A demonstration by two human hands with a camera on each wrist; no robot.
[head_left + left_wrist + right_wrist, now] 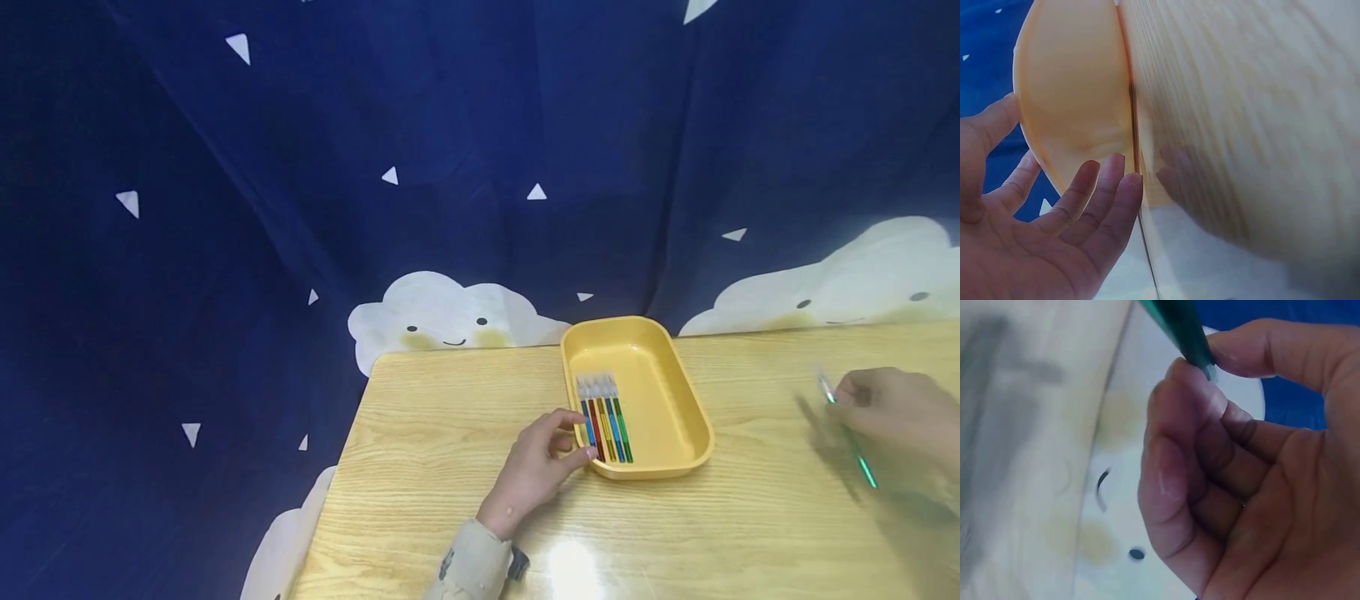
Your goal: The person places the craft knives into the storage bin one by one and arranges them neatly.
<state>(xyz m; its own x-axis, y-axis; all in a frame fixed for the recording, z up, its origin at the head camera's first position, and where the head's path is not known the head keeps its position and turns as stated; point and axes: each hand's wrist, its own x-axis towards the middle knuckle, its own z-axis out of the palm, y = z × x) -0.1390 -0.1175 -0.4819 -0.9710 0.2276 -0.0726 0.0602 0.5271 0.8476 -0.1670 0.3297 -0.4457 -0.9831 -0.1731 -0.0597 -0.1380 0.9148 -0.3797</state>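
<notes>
My left hand (536, 462) is at the left edge of a yellow plastic tray (678, 392), with thumb and index fingertip on its rim. In the left wrist view, the other fingers lie fairly straight against the outer wall of the tray (1079, 69). Several slim pen-like tools (606, 421) lie side by side along the tray's left side, with blue, red, yellow and green metallic barrels and pale pointed tips. Off to the right, my right hand (896, 412) pinches a similar green pen-like tool (858, 462) between thumb and fingers, held slanted above the table.
The tray stands on a light wooden table (450, 433), close to its back edge. Behind hangs a dark blue curtain (450, 125) with white triangles and smiling clouds (457, 308). A bright reflection shows on the tabletop near the front.
</notes>
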